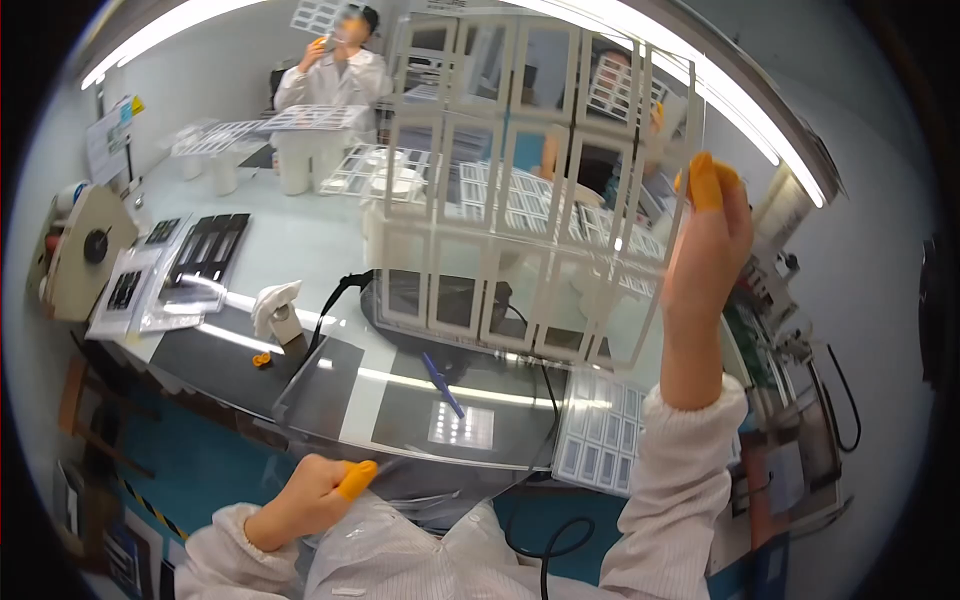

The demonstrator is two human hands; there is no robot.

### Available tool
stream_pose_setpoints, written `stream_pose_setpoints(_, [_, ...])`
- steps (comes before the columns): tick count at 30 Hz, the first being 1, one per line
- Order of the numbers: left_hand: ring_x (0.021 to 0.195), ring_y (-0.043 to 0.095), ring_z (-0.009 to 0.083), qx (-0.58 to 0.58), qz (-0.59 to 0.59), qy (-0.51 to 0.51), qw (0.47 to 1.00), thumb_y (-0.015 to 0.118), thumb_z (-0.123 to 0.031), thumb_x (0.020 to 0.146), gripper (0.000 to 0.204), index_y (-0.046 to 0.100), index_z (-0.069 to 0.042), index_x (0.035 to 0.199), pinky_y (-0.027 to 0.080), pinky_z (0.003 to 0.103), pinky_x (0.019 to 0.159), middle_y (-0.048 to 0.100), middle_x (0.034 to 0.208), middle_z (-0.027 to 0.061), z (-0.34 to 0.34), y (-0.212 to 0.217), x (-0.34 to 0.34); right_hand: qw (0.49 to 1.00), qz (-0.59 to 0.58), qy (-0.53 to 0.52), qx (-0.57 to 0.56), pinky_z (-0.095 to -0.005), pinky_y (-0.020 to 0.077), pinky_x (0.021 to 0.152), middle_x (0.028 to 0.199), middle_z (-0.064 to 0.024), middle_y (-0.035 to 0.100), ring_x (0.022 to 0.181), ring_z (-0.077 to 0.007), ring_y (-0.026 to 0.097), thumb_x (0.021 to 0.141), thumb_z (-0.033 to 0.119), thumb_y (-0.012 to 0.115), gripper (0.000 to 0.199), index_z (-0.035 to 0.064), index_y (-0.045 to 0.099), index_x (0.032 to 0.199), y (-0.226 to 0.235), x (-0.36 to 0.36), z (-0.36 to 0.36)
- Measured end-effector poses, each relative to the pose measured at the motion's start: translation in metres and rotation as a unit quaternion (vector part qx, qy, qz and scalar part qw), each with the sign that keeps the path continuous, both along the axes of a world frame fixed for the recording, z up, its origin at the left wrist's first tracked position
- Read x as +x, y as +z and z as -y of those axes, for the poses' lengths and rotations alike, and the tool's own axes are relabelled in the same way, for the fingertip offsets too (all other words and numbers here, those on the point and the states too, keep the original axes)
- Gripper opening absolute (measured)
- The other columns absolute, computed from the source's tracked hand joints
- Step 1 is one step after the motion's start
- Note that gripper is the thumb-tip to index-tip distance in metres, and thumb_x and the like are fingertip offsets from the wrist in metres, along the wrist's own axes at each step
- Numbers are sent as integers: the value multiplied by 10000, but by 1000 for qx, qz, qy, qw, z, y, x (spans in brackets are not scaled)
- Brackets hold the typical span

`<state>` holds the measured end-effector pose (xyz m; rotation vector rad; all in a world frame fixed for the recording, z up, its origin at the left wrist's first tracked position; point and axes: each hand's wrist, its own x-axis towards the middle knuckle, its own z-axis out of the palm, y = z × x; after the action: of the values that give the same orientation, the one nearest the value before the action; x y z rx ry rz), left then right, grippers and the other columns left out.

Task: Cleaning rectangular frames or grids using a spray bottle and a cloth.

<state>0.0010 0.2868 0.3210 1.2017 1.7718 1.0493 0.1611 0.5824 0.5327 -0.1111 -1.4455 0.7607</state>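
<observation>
while right hand [708,240] lifts clear sheet [530,180], left hand [310,495] curled.

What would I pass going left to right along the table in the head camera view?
Big tape reel → black strips in clear sleeves → small white holder → blue pen → sheet of small white labels → raised right hand holding a clear gridded sheet.

Clear plastic bags [140,300] with dark parts inside, flat on left end of table. White paper sheet [105,140] with small yellow tag [137,104] on far left wall. Small bright glowing panel [462,425] on dark mat at near table edge, just beside blue pen [441,383].
</observation>
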Motion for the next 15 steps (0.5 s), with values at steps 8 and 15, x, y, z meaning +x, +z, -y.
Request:
stream_pose_setpoints(8, [428,352,150,-286,486,211,798,331,-399,903,450,474,-48,662,291,265,424,353,506,42,110,-206,-65,992,-119,-25,-11,-182,327,576,710,16,467,618,-54,393,797,57,467,177,-14,572,920,64,19,22])
stream_pose_setpoints(15, [435,386,156,-352,514,175,763,359,-380,894,421,491,-52,667,294,257,420,354,526,44,178,-315,-89,991,-124,-38,23,-225,370,901,932,-71,522,885,-133,512,781,56,470,303,-57,516,1058,76,22,34])
